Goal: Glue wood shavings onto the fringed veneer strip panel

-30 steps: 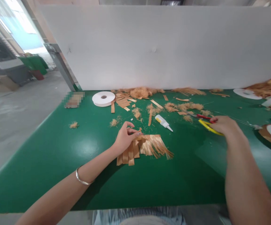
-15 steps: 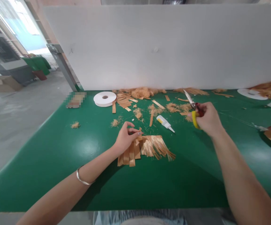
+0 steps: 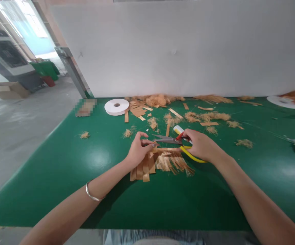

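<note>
My left hand (image 3: 138, 149) pinches the upper edge of a tan ribbon piece (image 3: 145, 168), whose left part hangs in flat strips. To its right the same piece is frayed into a fringe (image 3: 171, 162). My right hand (image 3: 201, 144) grips scissors (image 3: 168, 139) with red and yellow handles. Their blades are parted and point left, near my left fingertips and above the ribbon's top edge. A white glue bottle (image 3: 178, 129) lies behind the scissors, partly hidden by them and my right hand.
On the green table (image 3: 61, 177) lie a white reel (image 3: 116, 106), cut tan strips (image 3: 137, 109) and several tufts of loose fibre (image 3: 157, 99). A white board (image 3: 137, 51) stands along the back. Another white reel (image 3: 285, 102) is at the back right.
My right hand has brought the scissors left and down, from the right of the glue bottle to beside my left hand. My left hand still holds the ribbon piece.
</note>
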The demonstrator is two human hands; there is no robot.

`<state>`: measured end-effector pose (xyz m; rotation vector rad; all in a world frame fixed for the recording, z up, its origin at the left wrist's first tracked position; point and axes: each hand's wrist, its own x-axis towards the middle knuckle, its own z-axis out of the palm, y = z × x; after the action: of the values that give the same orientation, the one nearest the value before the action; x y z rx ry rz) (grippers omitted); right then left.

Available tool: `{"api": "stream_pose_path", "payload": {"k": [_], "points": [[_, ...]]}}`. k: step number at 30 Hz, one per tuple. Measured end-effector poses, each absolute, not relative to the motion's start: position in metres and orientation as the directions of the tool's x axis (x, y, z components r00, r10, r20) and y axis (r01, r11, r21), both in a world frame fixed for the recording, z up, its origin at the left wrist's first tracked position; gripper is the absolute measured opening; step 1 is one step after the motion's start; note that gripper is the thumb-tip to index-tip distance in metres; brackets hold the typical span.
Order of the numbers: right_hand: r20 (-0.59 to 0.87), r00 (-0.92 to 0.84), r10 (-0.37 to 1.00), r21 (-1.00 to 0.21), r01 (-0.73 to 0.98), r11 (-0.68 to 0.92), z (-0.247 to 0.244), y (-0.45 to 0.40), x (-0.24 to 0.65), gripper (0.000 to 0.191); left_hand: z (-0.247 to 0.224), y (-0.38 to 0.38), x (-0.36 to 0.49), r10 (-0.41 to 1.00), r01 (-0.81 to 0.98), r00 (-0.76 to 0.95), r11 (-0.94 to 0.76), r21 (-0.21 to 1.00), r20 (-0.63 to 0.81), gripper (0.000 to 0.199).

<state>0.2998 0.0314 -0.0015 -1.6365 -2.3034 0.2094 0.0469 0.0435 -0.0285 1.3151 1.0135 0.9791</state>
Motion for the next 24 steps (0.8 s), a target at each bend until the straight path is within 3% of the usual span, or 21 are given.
{"api": "stream_pose_path", "payload": {"k": [10, 18, 24], "points": [[0.110, -0.394, 0.913, -0.123, 0.906, 0.405, 0.000, 0.028, 0.298, 0.020, -0.031, 0.044, 0.048, 0.969, 0.005, 0.247, 0.017, 1.000, -0.017, 0.040], [-0.013, -0.386, 0.922, -0.051, 0.921, 0.385, 0.008, 0.024, 0.288, 0.014, -0.030, 0.044, 0.049, 0.973, 0.005, 0.228, 0.040, 0.999, -0.040, 0.041], [-0.022, -0.378, 0.926, -0.015, 0.926, 0.378, 0.008, 0.024, 0.285, 0.016, -0.031, 0.044, 0.049, 0.979, 0.016, 0.197, 0.050, 0.999, -0.053, 0.049]]}}
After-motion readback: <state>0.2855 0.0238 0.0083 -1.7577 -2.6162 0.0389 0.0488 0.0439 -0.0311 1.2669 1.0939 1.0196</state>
